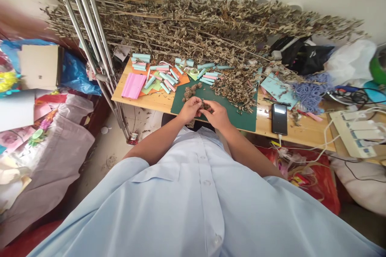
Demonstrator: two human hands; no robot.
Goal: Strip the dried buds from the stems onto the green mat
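Note:
My left hand (189, 109) and my right hand (217, 114) meet above a green cutting mat (241, 119), their fingertips pinching a small dried leaf cluster (205, 105) from both sides. Just beyond my left hand lies a little heap of curled dried leaves (189, 91). A larger heap of leaf fragments (232, 90) covers the mat's far right part. Behind the mat, light blue and pink paper rolls (169, 77) lie scattered on coloured paper sheets. A long mass of dried leafy stems (181, 24) stretches across the back of the wooden table (301, 132).
A black phone (279, 119) lies right of the mat, near a tangle of blue yarn (312, 92). A white power strip (352, 134) with cables sits at the far right. Metal rack poles (90, 36) stand left of the table, and a red plastic bag (316, 184) lies below it.

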